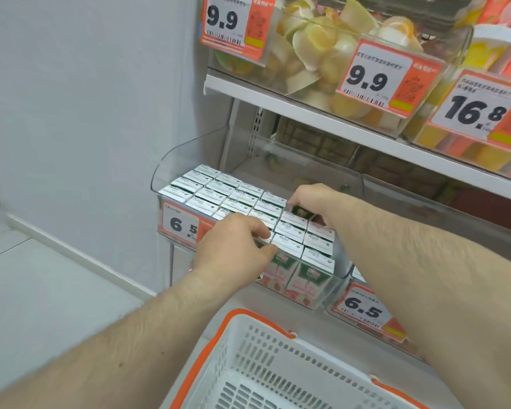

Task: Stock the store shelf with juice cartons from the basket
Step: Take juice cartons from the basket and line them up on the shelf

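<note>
Your right hand (309, 199) grips a green carton (303, 213) at the bin's (189, 149) back edge, one o'clock of the packed rows (233, 199). Your left hand (233, 249) curls onto front cartons. The basket (278, 364) at six o'clock looks empty. Next, seat the carton upright.

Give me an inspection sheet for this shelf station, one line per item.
Surface: white shelf above a clear plastic bin on the level below.
Job's things: juice cartons packed upright in rows in the bin; white basket with orange rim below, visible part holds nothing.
Clutter: nothing seen.
Grippers: left hand pinches a front-row carton top; right hand grips a green carton at the rows' back edge.
Cables: nothing seen.
Surroundings: price tags reading 9.9, 16.8, 6.5; bins of yellow fruit cups above; pale wall to the left.
</note>
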Available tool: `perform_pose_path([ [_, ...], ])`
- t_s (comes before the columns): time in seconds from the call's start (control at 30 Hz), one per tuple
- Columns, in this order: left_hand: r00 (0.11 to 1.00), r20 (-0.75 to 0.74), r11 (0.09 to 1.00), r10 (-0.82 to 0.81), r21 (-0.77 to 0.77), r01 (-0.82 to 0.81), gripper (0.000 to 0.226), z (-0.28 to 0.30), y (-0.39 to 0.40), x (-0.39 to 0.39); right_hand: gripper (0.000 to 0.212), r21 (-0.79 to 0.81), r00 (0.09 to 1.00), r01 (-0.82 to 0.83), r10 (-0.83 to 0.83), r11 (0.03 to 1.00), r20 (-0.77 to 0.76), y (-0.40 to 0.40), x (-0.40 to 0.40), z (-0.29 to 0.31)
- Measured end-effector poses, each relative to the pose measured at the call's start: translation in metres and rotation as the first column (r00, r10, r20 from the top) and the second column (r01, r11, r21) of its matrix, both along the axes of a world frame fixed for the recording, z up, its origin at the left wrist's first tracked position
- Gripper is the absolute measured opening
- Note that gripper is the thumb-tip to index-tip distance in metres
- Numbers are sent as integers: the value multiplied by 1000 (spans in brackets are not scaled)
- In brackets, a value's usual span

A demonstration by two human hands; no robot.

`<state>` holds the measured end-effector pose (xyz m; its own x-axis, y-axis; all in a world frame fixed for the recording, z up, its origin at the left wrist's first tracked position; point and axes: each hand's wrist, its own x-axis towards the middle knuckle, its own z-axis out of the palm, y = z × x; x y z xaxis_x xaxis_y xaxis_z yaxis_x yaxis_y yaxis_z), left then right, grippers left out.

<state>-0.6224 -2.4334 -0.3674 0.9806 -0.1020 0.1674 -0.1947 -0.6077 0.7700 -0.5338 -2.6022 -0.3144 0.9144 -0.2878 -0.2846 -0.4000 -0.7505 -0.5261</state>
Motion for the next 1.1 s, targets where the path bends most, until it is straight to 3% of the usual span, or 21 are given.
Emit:
perform_pose_path([
  [0.13,1000,3,1000,0,-3,0,15,2,-3,0,2,162,999,48,-52,986,15,-5,7,-6],
  [0.23,1000,-12,1000,1,-26,-1,15,2,-5,-1,22,113,999,28,-30,993,15,-10,15,-11],
  [0.37,1000,-24,998,1,-70,-3,16,1,-5,-2,7,40,999,41,-41,998,1,-12,16,-13],
  [0.53,1000,-13,995,-14,-95,13,14,0,-6,-1,12,2,996,-40,40,999,-75,-11,12,-13],
  [0.6,1000,-13,983,-21,-181,18,11,2,-6,-2,14,-9,992,-65,64,998,-111,-10,9,-13],
  [0.7,1000,-30,929,-7,-371,-4,5,8,-8,-4,12,-31,992,42,-45,999,-117,-8,3,-10],
  [0.8,997,-77,856,13,-514,-51,13,15,-10,-7,14,-181,999,47,-46,982,13,-9,0,-7],
  [0.9,983,-183,765,-5,-634,-114,18,20,-8,-13,26,-332,947,66,46,941,319,-7,-7,0],
  [1.0,962,-273,656,-29,-731,-188,20,28,-3,-20,20,-139,796,-45,120,989,593,11,-40,14],
  [1.1,943,-325,573,-65,-786,-232,25,35,-1,-28,19,31,772,-287,213,957,599,27,-92,22],
])
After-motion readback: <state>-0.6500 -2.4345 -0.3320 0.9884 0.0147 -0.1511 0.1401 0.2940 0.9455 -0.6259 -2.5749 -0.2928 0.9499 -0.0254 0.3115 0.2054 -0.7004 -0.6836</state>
